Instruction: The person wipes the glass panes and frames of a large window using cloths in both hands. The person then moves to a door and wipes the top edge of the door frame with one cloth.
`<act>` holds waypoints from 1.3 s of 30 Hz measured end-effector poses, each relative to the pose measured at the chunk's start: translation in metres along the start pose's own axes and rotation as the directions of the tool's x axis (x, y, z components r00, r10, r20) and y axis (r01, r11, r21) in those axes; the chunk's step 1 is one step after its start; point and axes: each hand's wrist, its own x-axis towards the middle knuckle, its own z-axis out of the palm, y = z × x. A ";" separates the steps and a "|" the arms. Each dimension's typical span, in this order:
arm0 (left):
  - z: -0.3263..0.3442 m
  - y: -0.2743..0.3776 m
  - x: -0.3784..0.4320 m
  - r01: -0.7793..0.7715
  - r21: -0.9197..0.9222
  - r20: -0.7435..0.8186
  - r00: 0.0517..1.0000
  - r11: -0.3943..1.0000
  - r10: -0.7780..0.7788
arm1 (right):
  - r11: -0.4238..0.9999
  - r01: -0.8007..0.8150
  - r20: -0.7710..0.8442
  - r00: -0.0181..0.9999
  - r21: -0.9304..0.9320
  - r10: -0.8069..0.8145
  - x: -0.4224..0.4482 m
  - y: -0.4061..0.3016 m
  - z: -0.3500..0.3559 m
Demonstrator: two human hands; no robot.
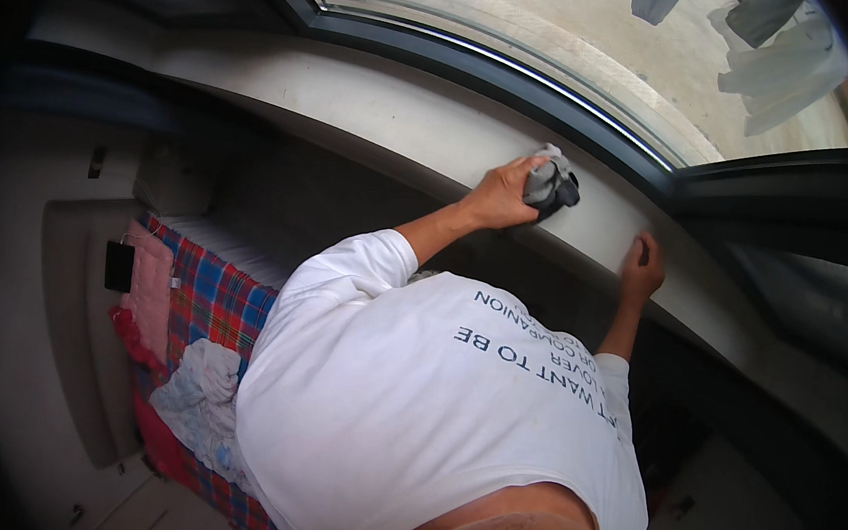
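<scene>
My left hand (pixel 506 195) grips a bunched grey and black cloth (pixel 552 179). It presses the cloth against the pale window sill (pixel 405 125), near the front edge. Farther right along the same sill is my right hand (pixel 644 266), with its fingers loosely curled and a gap between thumb and finger. Nothing shows in that hand, which is slightly blurred. Whether it touches the sill is hard to tell.
A dark window frame (pixel 499 69) borders the sill's far side, with glass above. Outside hang light garments (pixel 783 65). Behind me on the left, a bed with a plaid cover (pixel 224 287) bears a crumpled light cloth (pixel 197 397), a pink pad (pixel 149 266) and a dark tablet-like device (pixel 119 266).
</scene>
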 end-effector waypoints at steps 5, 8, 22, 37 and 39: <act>0.080 0.057 -0.019 0.170 -0.477 0.499 0.860 0.862 0.106 | 0.990 0.076 -0.019 0.997 0.118 -0.074 -0.002 0.013 0.003; 0.050 0.052 -0.014 0.156 -0.420 0.472 0.879 0.894 0.069 | 0.995 0.040 -0.004 0.999 0.088 -0.040 -0.002 -0.001 -0.001; -0.005 -0.017 0.016 0.078 0.255 -0.265 0.964 0.964 -0.008 | 0.971 0.144 -0.115 0.986 0.189 -0.123 -0.005 0.003 0.000; 0.261 0.090 0.070 0.024 -0.341 0.292 0.953 0.940 0.082 | 0.182 -0.702 0.375 0.560 0.689 0.739 -0.239 0.121 -0.116; 0.269 0.116 0.073 -0.027 -0.382 0.201 0.973 0.924 0.112 | 0.093 -0.709 0.302 0.410 0.699 0.860 -0.281 0.154 -0.124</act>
